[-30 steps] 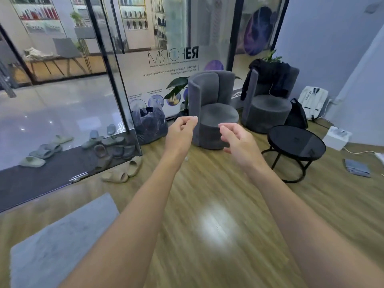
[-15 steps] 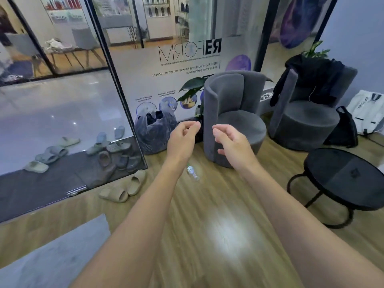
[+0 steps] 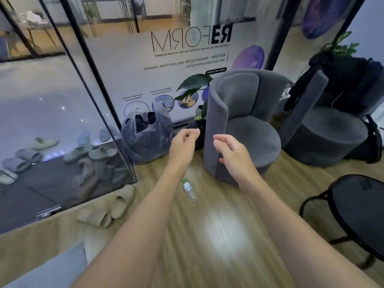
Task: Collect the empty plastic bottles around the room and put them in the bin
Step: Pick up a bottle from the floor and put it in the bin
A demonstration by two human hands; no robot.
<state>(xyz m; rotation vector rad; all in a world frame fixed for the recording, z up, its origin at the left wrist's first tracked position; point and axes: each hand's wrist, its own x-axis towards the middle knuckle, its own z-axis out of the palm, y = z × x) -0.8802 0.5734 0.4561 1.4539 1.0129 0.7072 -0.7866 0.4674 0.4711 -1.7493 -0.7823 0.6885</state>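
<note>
We've moved closer since half a second ago. The plastic bottle [image 3: 189,191] lies on the floor [image 3: 209,246] just beside the grey armchair [image 3: 245,125], nearer us now. Left hand [image 3: 182,146] and right hand [image 3: 232,152] are still raised, fingers loosely curled, holding nothing.

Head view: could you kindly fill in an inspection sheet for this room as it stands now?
Surface: wooden floor, glare patch in the middle.
Job's things: clear bottle with green cap, lying on the floor, untouched; bin uncertain, perhaps the translucent bag by the glass wall.
Clutter: beige slippers by the door; more shoes on the dark mat; black backpack; dark clothes over the far armchair.
Grippers: left hand and right hand loosely curled, holding nothing.
Cables: thin pale cord over the dark clothes.
Surroundings: grey armchair near the bottle, round black table, potted plant.
</note>
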